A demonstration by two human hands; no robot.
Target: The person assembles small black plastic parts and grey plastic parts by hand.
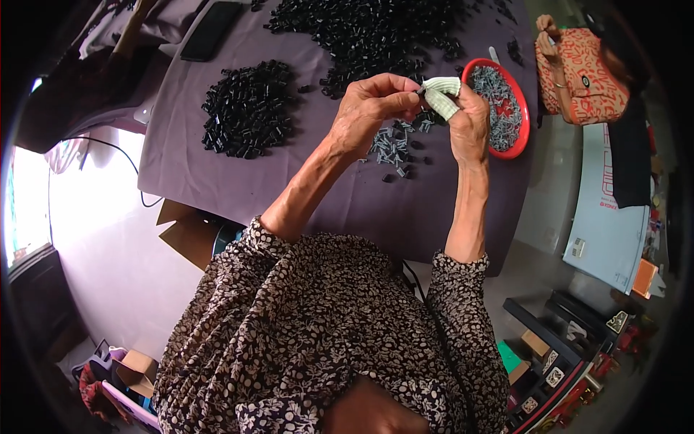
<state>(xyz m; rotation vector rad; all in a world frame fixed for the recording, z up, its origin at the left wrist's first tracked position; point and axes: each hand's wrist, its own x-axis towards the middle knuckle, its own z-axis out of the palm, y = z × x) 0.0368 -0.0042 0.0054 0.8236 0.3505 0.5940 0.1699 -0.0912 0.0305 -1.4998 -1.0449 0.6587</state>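
My left hand (363,112) pinches a small black plastic piece (421,92) between thumb and fingertips, above the table. Ribbed pale fabric covers (442,87) wrap the thumb and a finger of my right hand (470,129). Those covered tips close together against the black piece; whatever they grip is too small to make out. Below the hands lies a loose heap of small grey screws (390,147), with a few black pieces among them. Right of my right hand, a red plate (525,116) holds many more screws.
A large spread of black pieces (361,32) covers the table's far side, and a smaller heap (249,108) lies left. A dark phone (210,31) rests at the far left on the purple-grey cloth (181,155). An orange patterned bag (589,76) is beyond the right edge.
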